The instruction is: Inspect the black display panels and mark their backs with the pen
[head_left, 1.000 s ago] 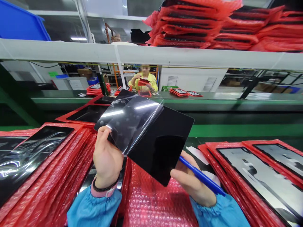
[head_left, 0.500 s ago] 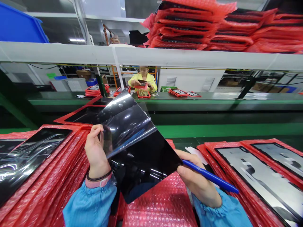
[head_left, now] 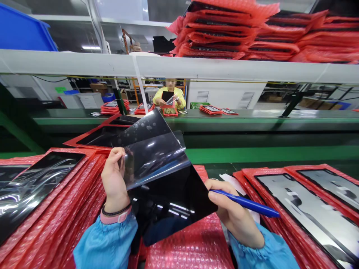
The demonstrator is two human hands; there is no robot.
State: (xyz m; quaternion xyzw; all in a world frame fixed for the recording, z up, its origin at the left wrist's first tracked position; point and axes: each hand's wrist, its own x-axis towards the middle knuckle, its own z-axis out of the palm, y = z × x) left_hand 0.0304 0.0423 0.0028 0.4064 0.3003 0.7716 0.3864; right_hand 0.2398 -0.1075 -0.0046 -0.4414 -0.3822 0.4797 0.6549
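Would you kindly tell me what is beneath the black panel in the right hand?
Below the black panel, red bubble wrap shows past its lower edge. The panel covers the rest, so whatever else lies there cannot be seen.

From my remote station I see a thin, glossy black panel (head_left: 171, 201) raised at a tilt, lights mirrored in its lower half. Clear film (head_left: 157, 157) spans the upper half, its left side pinched in the left hand (head_left: 114, 183). The right hand (head_left: 237, 213) grips the panel's right corner and a blue pen (head_left: 248, 203) slanting rightward.
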